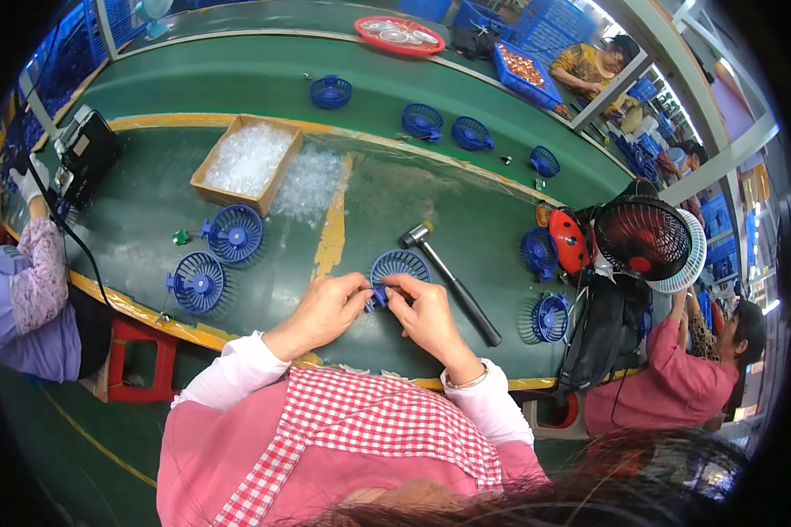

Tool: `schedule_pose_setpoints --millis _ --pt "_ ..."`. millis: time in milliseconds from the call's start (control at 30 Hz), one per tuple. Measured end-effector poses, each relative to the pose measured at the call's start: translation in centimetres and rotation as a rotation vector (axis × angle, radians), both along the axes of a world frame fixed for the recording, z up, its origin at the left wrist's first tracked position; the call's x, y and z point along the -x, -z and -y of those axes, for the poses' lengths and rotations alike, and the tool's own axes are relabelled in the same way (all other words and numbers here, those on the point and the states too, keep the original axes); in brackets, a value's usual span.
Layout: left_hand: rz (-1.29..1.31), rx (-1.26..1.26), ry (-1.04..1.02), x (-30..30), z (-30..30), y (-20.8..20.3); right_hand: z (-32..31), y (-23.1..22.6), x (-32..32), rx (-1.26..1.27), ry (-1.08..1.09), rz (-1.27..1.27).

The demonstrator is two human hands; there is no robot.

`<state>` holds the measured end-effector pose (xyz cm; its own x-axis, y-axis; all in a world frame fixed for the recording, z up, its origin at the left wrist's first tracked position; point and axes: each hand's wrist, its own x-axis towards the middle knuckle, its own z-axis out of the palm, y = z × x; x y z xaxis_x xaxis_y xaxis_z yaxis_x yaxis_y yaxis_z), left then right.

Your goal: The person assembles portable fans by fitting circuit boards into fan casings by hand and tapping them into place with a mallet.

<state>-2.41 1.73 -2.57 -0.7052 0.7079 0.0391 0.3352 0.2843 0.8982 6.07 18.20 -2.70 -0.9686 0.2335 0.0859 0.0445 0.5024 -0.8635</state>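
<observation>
Between my hands, near the table's front edge, is a small blue fan housing (399,263) with a round slatted guard. My left hand (327,309) pinches the blue stem at its near side. From the other side, my right hand (425,313) grips the same stem with bent fingers. Something very small may be between the fingertips, but they hide it. A hammer (453,285) with a metal head and black handle lies just right of my right hand. Two more blue fan housings, an upper one (235,234) and a lower one (198,283), rest to the left.
A cardboard box (246,162) of clear plastic pieces stands at back left, with a loose pile (311,183) beside it. A black desk fan (642,237) and black bag (593,334) are at right. Blue housings (422,121) sit on the far belt. Co-workers sit on both sides.
</observation>
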Motion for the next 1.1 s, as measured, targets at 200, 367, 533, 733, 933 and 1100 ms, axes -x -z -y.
schedule_pose_setpoints --millis 200,367,533,733,933,1100 --pt "-0.128 -0.019 -0.002 0.7 0.3 -0.4 -0.5 -0.7 0.0 0.079 -0.013 0.134" --pt "-0.213 0.083 0.009 -1.3 0.3 -0.7 -0.5 -0.3 0.1 0.218 0.053 0.155" --pt "-0.458 0.060 -0.035 -2.1 0.5 0.6 -0.4 -0.2 0.1 0.258 0.062 0.138" --pt "-0.101 0.131 0.023 -2.3 1.2 1.1 0.0 -0.4 -0.2 0.215 0.057 0.134" --pt "0.798 0.097 0.086 -0.5 0.9 0.3 0.1 -0.3 -0.3 0.223 0.060 0.094" --pt "1.045 -0.073 0.202 0.1 0.3 0.4 -0.4 0.3 -0.2 0.244 0.049 0.080"
